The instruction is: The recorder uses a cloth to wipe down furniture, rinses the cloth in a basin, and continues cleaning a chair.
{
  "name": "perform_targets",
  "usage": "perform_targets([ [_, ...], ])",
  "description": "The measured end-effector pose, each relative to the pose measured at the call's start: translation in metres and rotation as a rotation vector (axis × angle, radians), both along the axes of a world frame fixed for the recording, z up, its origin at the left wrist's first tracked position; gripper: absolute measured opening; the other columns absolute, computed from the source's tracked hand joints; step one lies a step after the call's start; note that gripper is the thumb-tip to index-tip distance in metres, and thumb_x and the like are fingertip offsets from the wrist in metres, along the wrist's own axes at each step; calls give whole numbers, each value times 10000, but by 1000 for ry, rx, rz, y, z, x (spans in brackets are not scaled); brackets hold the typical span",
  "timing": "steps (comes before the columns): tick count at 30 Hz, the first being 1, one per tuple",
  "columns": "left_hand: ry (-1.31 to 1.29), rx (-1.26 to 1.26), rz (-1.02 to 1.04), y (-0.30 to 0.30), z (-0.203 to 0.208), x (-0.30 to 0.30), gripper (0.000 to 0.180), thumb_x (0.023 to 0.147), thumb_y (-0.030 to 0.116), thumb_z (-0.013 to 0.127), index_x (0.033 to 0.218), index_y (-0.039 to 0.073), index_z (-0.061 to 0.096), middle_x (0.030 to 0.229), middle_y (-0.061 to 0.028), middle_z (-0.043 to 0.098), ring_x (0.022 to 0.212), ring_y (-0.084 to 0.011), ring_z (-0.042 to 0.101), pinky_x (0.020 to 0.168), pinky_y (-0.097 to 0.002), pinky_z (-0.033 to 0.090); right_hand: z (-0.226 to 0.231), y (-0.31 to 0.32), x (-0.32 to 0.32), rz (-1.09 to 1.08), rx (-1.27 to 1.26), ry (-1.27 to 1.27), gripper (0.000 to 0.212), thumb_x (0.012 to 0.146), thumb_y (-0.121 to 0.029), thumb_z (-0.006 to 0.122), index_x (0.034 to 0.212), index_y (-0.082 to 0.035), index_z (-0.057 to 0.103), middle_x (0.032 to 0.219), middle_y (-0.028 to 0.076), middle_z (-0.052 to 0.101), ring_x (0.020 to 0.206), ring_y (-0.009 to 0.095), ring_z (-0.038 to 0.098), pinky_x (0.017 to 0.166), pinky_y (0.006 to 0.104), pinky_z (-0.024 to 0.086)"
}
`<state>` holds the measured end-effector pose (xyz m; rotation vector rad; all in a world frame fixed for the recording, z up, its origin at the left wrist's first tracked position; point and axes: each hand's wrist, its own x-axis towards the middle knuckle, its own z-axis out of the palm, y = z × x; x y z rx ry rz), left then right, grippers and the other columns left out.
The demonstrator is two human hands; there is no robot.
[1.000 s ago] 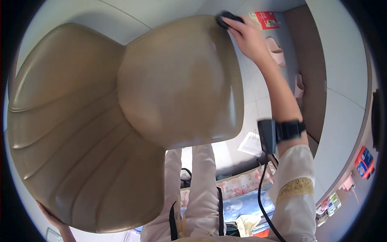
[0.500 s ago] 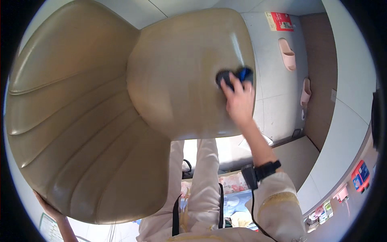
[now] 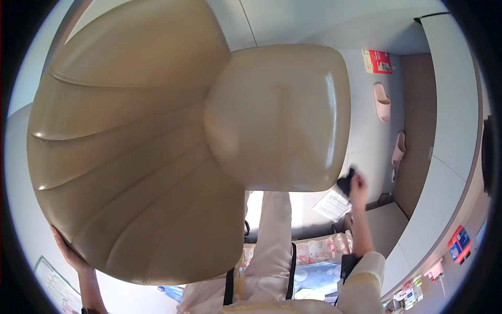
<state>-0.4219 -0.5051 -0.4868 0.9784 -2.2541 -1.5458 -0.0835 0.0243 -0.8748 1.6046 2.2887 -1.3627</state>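
Observation:
A tan leather-like chair (image 3: 277, 120) with a padded seat and a wide, fluted shell-shaped backrest (image 3: 130, 152) fills the left and middle of the view. My left hand (image 3: 70, 254) grips the lower left rim of the backrest, its fingertips partly hidden by it. Just beyond the seat's near right corner, my right hand (image 3: 358, 189) is closed around a dark cloth (image 3: 346, 182). Motion blurs that bunched cloth, which is close to the seat's edge; whether it touches there I cannot tell.
Pale pink slippers (image 3: 382, 102) and a red-and-white printed card (image 3: 377, 62) lie on the floor at right. A paper sheet (image 3: 332, 205) is below my right hand. White cabinet fronts (image 3: 451, 99) curve along the right side. Floral fabric (image 3: 316, 250) lies behind my legs.
My right hand has left the seat's top with the dark cloth and moved down and right past its corner. The chair appears shifted right in view; my left hand stays on the backrest.

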Motion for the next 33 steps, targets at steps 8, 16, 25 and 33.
perform_targets([
  [8,56,10,-40,-35,-7,12,550,985,409,249,1366,17,312,1375,-103,361,1239,-181,365,1039,-332,283,38,17,-370,441,723,29,434,829,-205,515,1258,-152,480,1142,222,488,990,403,558,832,439,480],
  [16,97,-7,216,-10,-4,1,556,988,385,253,1380,-7,281,1398,-112,339,1245,-175,359,1046,-334,268,26,-172,-473,742,460,-245,311,804,-182,572,1105,-102,583,1141,105,473,1031,328,533,792,406,508],
  [25,-15,125,-90,-39,7,14,589,964,472,254,1379,56,290,1387,-121,340,1244,-229,373,1035,-391,305,28,-197,-457,634,462,-180,438,771,-184,612,1195,-97,547,1135,91,462,1038,298,513,767,377,491],
  [33,-7,36,37,-16,3,7,610,967,448,213,1356,-15,297,1420,-139,281,1289,-209,299,1075,-380,233,38,-277,-406,791,375,-128,433,722,-150,625,1147,-80,585,1086,106,473,986,261,513,736,373,460],
])
